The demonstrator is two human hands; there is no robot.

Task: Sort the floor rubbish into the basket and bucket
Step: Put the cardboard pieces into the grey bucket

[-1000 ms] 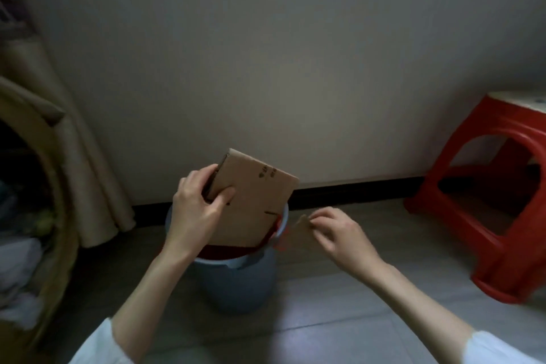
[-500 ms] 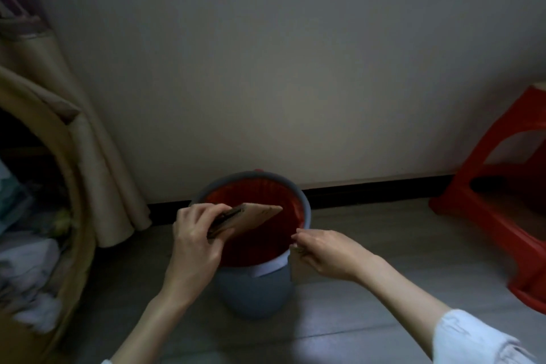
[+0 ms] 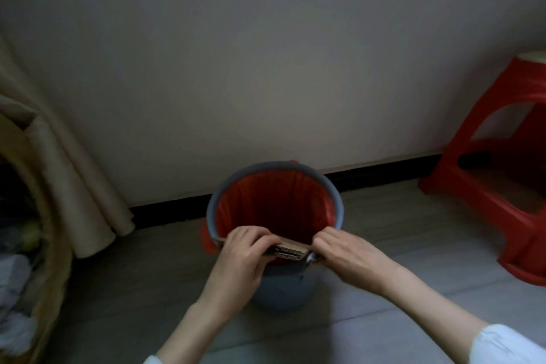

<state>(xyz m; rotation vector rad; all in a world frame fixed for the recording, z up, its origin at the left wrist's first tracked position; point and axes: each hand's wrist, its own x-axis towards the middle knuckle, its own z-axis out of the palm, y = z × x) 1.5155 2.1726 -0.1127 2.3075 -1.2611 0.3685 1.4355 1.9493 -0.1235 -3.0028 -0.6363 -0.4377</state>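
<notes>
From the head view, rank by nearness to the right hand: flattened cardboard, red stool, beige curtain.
1. Flattened brown cardboard, gripped by the right hand at the bucket's near rim.
2. Red plastic stool, far right.
3. Beige curtain, far left by the wall.

Both forearms reach in from six o'clock. The left hand (image 3: 240,257) and right hand (image 3: 344,251) sit knuckles up, side by side — fingers (image 3: 251,235) curled, gripping flattened cardboard (image 3: 291,249) between them.
</notes>
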